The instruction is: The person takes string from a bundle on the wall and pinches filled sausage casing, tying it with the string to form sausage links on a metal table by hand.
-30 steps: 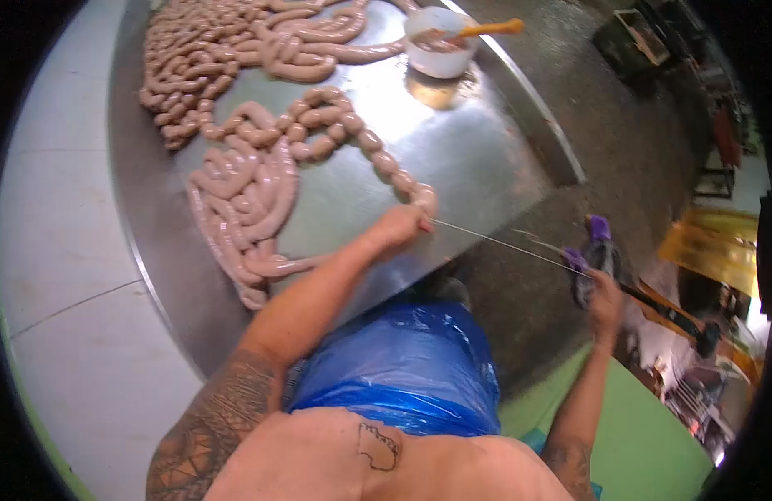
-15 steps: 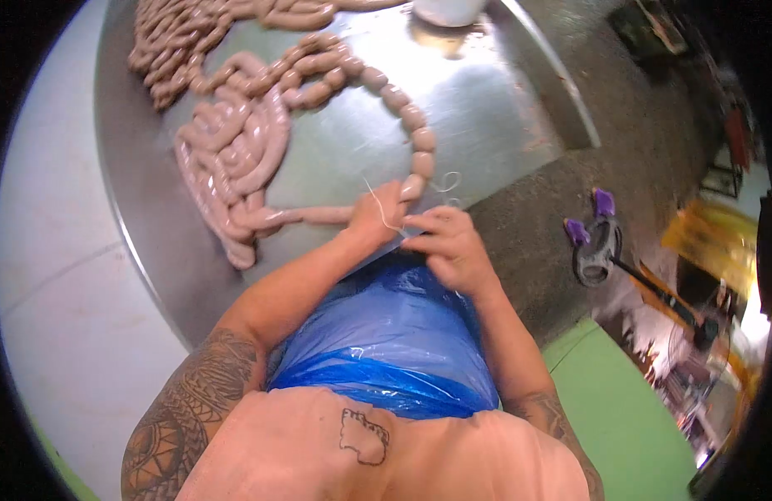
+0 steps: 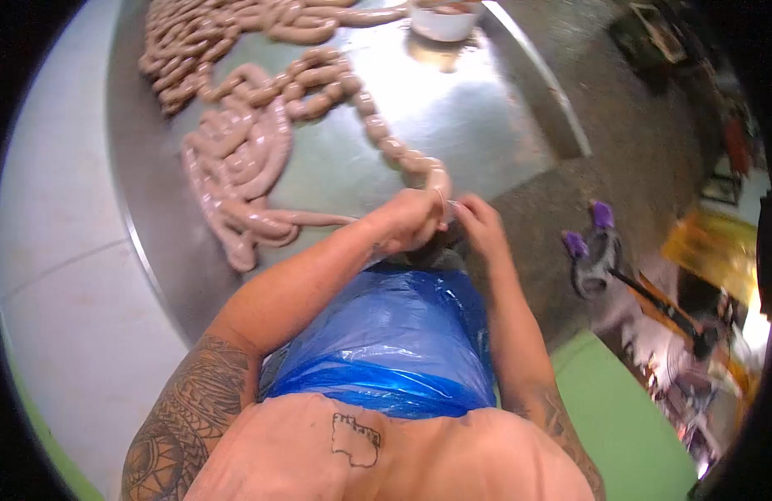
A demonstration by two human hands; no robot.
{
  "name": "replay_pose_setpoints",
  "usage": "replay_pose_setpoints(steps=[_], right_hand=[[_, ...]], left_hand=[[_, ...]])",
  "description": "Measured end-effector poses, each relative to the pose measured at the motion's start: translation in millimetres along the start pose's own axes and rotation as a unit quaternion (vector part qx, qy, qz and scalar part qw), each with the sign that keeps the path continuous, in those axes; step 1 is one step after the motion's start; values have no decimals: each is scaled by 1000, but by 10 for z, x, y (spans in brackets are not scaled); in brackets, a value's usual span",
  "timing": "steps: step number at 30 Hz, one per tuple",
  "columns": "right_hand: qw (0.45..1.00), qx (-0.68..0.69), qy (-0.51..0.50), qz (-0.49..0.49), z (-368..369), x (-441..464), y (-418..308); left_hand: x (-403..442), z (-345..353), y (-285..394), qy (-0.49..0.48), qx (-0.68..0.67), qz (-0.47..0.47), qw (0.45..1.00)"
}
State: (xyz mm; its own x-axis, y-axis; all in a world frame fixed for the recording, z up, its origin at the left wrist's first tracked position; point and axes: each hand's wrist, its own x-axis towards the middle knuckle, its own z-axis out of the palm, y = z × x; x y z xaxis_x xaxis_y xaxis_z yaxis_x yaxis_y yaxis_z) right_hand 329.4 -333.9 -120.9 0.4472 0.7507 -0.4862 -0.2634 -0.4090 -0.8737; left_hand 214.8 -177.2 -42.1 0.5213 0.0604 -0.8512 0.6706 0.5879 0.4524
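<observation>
My left hand (image 3: 413, 219) is closed around the sausage casing (image 3: 436, 179) at the near edge of the metal table. From it a chain of tied links (image 3: 376, 127) runs up and left across the metal. Close on its right, my right hand (image 3: 479, 224) has its fingers pinched together at a thin string (image 3: 443, 200) by the casing. Untied filled casing (image 3: 244, 159) lies coiled on the left of the table, and a narrow length of it leads under my left forearm.
The metal table (image 3: 478, 125) has a raised rim. A heap of sausages (image 3: 186, 42) lies at its far left, with a white bowl (image 3: 443, 23) at the far edge. A stand with purple-tipped parts (image 3: 601, 215) is on the right, beyond a green surface (image 3: 611, 409). White tiles (image 3: 65, 200) are at the left.
My right hand came in from the far right, where it held the string stretched, to beside my left hand. The near end of the chain has shifted right since the middle frame.
</observation>
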Motion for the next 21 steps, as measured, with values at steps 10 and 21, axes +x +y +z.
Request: replay_pose_setpoints(steps=[10, 21], right_hand=[[715, -147, 606, -316, -3347, -4568, -947], [982, 30, 39, -184, -71, -53, -400]], left_hand=[[1104, 11, -256, 74, 223, 338, 911], [747, -15, -608, 204, 383, 323, 841]])
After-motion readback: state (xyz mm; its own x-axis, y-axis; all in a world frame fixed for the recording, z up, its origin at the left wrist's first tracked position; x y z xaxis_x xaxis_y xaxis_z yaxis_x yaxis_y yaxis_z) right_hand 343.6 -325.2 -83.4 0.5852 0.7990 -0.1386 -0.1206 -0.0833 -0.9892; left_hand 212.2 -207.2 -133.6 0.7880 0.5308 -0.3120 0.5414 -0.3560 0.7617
